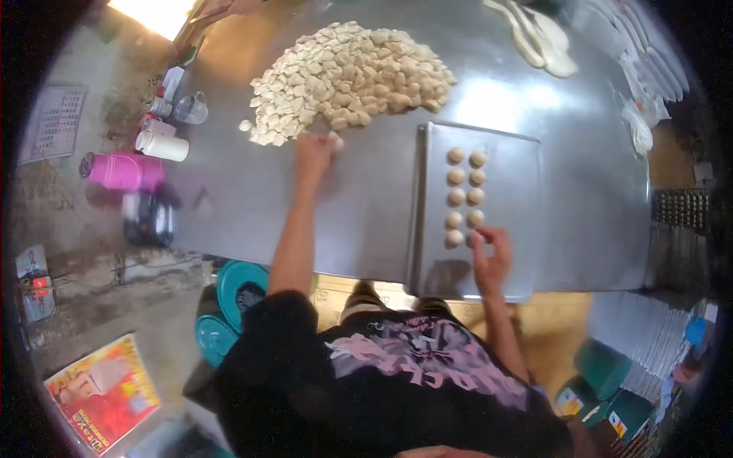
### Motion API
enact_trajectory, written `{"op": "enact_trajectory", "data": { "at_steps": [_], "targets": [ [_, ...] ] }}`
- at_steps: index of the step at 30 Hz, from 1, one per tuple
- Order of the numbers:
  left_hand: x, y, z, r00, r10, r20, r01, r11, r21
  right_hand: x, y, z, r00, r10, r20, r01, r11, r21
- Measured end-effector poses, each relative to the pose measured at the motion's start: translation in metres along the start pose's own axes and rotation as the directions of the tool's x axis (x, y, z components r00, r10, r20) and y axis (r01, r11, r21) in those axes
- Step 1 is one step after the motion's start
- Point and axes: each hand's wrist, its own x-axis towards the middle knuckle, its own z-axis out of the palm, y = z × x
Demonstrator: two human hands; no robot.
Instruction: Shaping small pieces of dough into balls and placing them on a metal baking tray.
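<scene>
On the steel table, a broad heap of dough pieces (366,72) lies at the far side, paler and flatter on its left, browner on its right. At the heap's near edge my left hand (313,156) is closed, with a small pale dough piece (337,142) at its fingertips. Over the metal tray (500,267) at the right, my right hand (492,256) pinches a dough ball mostly hidden by the fingers, at the near end of the right row. Two rows of round dough balls (456,196) sit on the tray.
Long strips of dough (538,38) lie at the far right, with plastic bags (637,126) along the right edge. A pink flask (126,171), a white cup (162,143) and a clear jug (191,108) stand at the left edge. Teal tubs (240,290) are below the table.
</scene>
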Motion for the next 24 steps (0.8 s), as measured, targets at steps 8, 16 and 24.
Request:
{"op": "enact_trajectory", "data": {
  "at_steps": [8, 16, 24],
  "targets": [
    [-0.15, -0.031, -0.034, 0.774, -0.361, 0.519, 0.627, 0.549, -0.553, 0.11, -0.067, 0.223, 0.92, -0.242, 0.307, 0.215, 0.969, 0.119],
    [-0.199, -0.017, -0.082, 0.916, -0.207, 0.343, 0.341, 0.852, -0.398, 0.187, -0.059, 0.327, 0.948, -0.196, 0.25, 0.243, 0.954, -0.174],
    [-0.132, -0.131, -0.116, 0.999, 0.032, -0.03, -0.023, 0.965, 0.262, 0.023, -0.02, 0.228, 0.978, -0.082, 0.193, 0.185, 0.773, -0.607]
  ]
}}
